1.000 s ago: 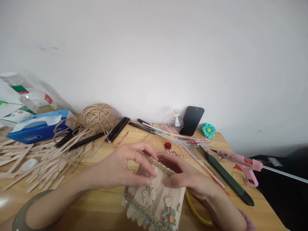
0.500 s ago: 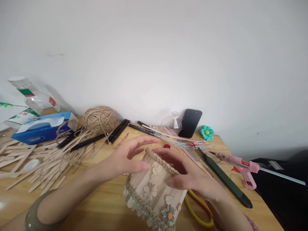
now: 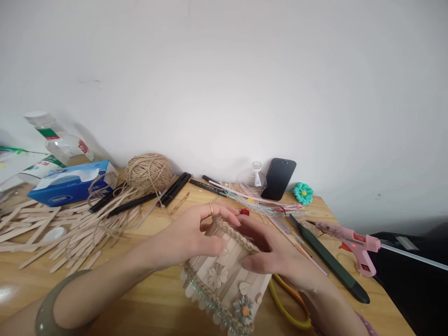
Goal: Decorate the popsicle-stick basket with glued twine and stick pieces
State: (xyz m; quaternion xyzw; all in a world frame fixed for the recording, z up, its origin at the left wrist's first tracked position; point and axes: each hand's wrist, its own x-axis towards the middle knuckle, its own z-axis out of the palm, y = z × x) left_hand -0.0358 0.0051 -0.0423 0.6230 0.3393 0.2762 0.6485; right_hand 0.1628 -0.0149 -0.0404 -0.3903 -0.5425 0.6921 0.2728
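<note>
Head view: held the stick-built piece (image 3: 231,273) near centre in the right hand (image 3: 276,254); curled the left hand (image 3: 194,235) narrowly over its far-left edge, could not tell whether gripping. Saw pink glue gun (image 3: 364,245) at right, twine ball (image 3: 149,171) far left.

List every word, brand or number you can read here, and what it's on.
Nothing legible for certain.
Blue box: oval logo, too blurred.
Clear bottle: label print too small.
White-and-green container: red lettering, too blurred.
Black marker: pale print, too small.
</note>
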